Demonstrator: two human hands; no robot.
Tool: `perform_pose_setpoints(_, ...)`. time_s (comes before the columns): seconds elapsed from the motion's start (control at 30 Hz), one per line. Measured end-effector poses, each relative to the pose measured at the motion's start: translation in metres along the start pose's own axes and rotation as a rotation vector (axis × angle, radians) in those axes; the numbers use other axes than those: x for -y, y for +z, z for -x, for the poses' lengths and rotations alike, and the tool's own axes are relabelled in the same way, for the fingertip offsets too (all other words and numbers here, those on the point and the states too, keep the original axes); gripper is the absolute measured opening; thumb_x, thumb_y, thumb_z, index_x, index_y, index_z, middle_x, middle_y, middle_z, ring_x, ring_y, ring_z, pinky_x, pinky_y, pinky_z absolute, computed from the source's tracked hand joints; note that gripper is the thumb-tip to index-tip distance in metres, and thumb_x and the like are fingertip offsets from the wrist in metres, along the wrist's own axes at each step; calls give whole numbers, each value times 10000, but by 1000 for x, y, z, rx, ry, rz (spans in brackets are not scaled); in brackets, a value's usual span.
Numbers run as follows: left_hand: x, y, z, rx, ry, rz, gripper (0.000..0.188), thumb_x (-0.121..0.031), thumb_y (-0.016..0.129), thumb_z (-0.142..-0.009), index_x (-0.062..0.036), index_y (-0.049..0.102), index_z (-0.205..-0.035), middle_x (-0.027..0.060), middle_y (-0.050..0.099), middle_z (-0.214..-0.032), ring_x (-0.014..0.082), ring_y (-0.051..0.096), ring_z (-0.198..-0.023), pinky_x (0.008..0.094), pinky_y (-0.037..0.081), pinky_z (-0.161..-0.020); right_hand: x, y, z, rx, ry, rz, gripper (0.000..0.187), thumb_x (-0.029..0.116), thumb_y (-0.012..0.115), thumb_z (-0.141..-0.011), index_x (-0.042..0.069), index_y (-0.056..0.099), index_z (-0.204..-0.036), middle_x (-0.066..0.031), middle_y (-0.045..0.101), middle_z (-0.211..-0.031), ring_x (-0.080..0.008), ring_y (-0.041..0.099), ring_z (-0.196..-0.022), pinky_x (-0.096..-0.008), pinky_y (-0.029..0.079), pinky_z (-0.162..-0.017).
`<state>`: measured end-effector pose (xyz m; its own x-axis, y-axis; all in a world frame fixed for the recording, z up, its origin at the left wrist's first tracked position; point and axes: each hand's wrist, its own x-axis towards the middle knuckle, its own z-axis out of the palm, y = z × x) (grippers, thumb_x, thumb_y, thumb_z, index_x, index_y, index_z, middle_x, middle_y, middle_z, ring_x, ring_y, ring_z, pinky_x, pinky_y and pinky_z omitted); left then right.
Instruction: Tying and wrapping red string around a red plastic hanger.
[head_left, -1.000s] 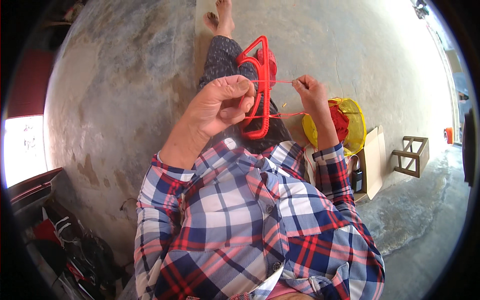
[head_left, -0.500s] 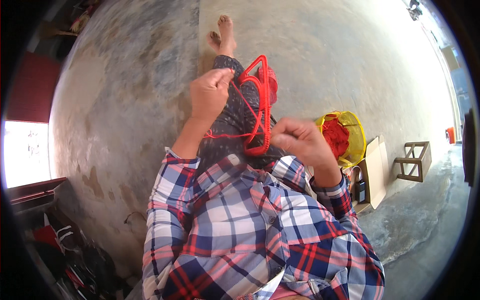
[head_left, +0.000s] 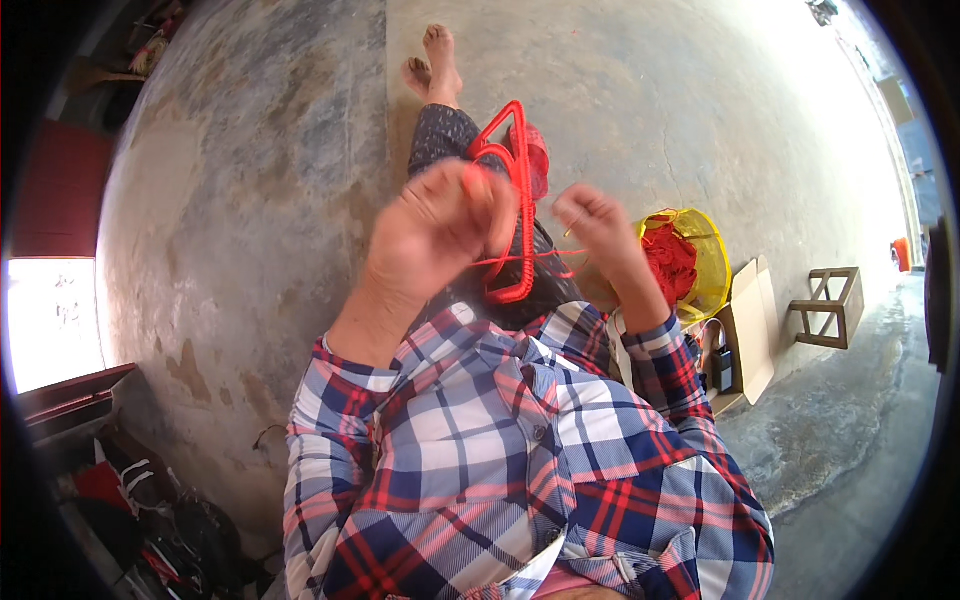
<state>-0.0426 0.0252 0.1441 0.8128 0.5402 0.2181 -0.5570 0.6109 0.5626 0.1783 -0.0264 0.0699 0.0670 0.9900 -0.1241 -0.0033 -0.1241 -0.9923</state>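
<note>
A red frame with rounded corners (head_left: 524, 205), its near end wrapped in red cord, rests over my legs. Beside its left edge is my left hand (head_left: 430, 225), blurred by motion, fingers curled in with a red smear at their tips. Red cord (head_left: 548, 254) stretches from below that hand across the frame to the right. My right hand (head_left: 605, 228) is closed on the frame's right side, a thin gold-coloured stick (head_left: 568, 233) showing at its fingers. Behind the frame lies a red rounded object (head_left: 537, 160), partly hidden.
To my right, a yellow mesh basket (head_left: 716, 265) holds red cord (head_left: 670, 262). An open cardboard box (head_left: 755, 320) with a dark device (head_left: 722, 368) stands next to it, then a small wooden stool (head_left: 832, 308). Dark items (head_left: 190, 525) are piled at lower left.
My left hand has come nearer and right, in front of the frame's left side. My right hand has risen and moved away from the frame's near corner.
</note>
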Motion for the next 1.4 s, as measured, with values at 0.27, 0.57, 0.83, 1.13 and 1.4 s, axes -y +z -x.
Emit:
perform_pose_setpoints(0.27,11,-27,1,-443,-84,-1731,244,-111,687,-826,21,618,-1020,111,665,-1033,193,636,-938,309,498,-823,55,14,20,190,117,-326,141,189,610,-920,78,590,-835,86,496,-735,-13,412,-670,-190,330,-573)
perform_pose_setpoints(0.57,18,-23,-22,-496,223,-753,424,-235,720,-818,47,575,-1100,159,628,-1128,245,628,-1014,344,491,-904,44,27,23,251,43,-294,201,223,562,-952,64,583,-832,62,512,-713,-11,412,-597,-191,318,-516)
perform_pose_setpoints(0.83,-2,22,-20,-15,-94,-375,401,-229,677,-828,68,599,-1085,233,621,-1113,289,619,-1056,366,494,-924,49,-8,8,146,-51,-501,162,198,572,-939,67,603,-849,85,482,-688,9,376,-578,-167,267,-498)
perform_pose_setpoints(1.13,0,18,-41,209,-540,-1011,374,-191,658,-854,55,593,-1128,140,640,-1141,254,619,-1044,358,483,-882,62,-25,3,159,-91,-401,200,236,599,-928,70,627,-819,73,500,-675,-11,374,-579,-183,293,-509)
perform_pose_setpoints(1.4,4,2,-60,-150,-219,-1937,356,-205,654,-854,67,604,-1079,188,634,-1113,320,601,-1078,366,479,-938,76,-20,17,242,-56,-343,238,271,588,-927,64,631,-819,58,504,-650,-11,341,-547,-194,262,-476)
